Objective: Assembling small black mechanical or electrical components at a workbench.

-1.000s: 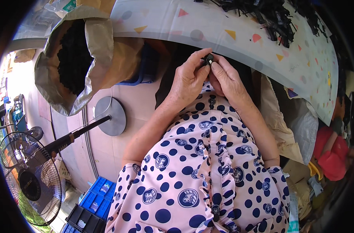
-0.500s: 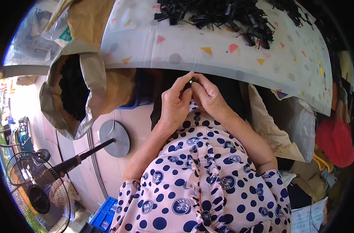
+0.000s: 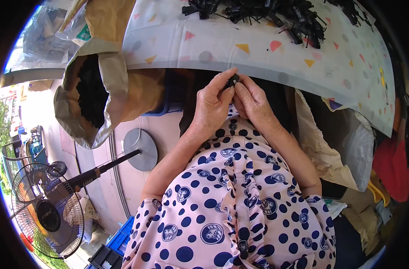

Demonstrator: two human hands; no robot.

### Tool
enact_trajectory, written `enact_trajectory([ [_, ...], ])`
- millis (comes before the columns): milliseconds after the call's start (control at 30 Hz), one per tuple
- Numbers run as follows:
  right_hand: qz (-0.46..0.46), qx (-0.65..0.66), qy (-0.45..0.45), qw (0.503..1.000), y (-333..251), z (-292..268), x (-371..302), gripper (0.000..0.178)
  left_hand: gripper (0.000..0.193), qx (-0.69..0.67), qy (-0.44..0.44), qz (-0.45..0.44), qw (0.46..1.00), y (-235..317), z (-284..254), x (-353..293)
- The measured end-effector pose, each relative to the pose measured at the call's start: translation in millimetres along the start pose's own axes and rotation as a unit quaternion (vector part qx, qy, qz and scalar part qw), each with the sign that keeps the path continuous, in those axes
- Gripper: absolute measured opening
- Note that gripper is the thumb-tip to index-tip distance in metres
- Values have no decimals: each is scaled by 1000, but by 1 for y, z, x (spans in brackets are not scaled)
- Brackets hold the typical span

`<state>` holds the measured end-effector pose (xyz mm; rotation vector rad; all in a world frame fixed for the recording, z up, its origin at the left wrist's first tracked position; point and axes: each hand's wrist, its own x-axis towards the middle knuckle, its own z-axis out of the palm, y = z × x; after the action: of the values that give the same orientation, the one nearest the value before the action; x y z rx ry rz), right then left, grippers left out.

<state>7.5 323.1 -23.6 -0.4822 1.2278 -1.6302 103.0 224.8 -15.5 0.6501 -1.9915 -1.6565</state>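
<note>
Between the fingertips of both hands is a small black plastic part (image 3: 232, 80), largely covered by the fingers. My left hand (image 3: 213, 101) pinches it from the left, thumb and forefinger pressed together. From the other side my right hand (image 3: 254, 98) grips the same part with thumb and fingers. Both hands are in front of my body, just below the table's near edge. A heap of similar-looking black parts (image 3: 276, 18) with thin prongs lies on the patterned tablecloth (image 3: 204, 42) beyond them.
An open paper sack (image 3: 117, 85) filled with black pieces stands at the left. At the lower left is a standing fan (image 3: 47, 215), its round base (image 3: 141, 148) nearer me. Another open sack (image 3: 321, 148) hangs at the right, beside red cloth (image 3: 390, 168). Blue crates (image 3: 121, 237) sit low left.
The view has shifted slightly, so the surroundings appear a little to the right. Both hands have risen slightly towards the table edge, and more of the black part shows between the fingers.
</note>
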Motion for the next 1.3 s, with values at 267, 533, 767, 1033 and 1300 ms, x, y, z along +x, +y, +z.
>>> enact_trajectory([
  [267,4,-29,32,999,-9,5,1,21,37,110,23,32,993,6,4,5],
  [533,11,-159,-47,986,42,-15,22,22,38,141,-9,-53,989,-33,-10,-18],
  [767,22,-192,-53,980,30,-28,15,25,46,-46,-2,-119,992,-32,-47,-37],
  [1033,51,-178,-40,982,57,-42,26,31,49,-77,179,21,981,17,-172,-34],
  [1300,69,-193,-32,978,50,-38,20,30,44,-416,283,26,864,15,-316,-33],
])
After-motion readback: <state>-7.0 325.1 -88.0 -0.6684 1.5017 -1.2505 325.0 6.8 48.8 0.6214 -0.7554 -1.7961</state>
